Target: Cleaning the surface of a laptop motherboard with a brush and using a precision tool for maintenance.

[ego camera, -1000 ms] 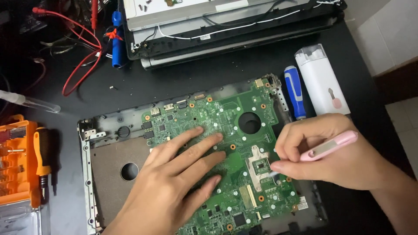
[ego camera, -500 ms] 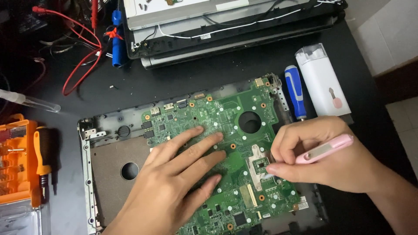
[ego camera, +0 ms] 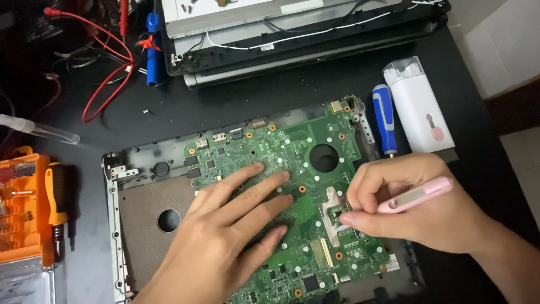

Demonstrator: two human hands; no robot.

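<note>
The right hand [ego camera: 410,205], fingers pinched on the pink tool [ego camera: 416,195], has crept leftward onto the chip [ego camera: 336,213]; the left hand [ego camera: 225,236] stays flat, fingers spread, on the board [ego camera: 281,152].

A matte black worktable [ego camera: 270,107] fills the view; pale square floor tiles [ego camera: 506,39] show beyond its right edge, evenly lit.

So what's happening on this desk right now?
A person presses their left hand flat on a green circuit board seated in an opened grey laptop base. Their right hand pinches a slim pink pen-shaped tool, its tip at the metal-framed chip area mid-board. A blue-handled screwdriver and a white rectangular case lie alongside.
</note>
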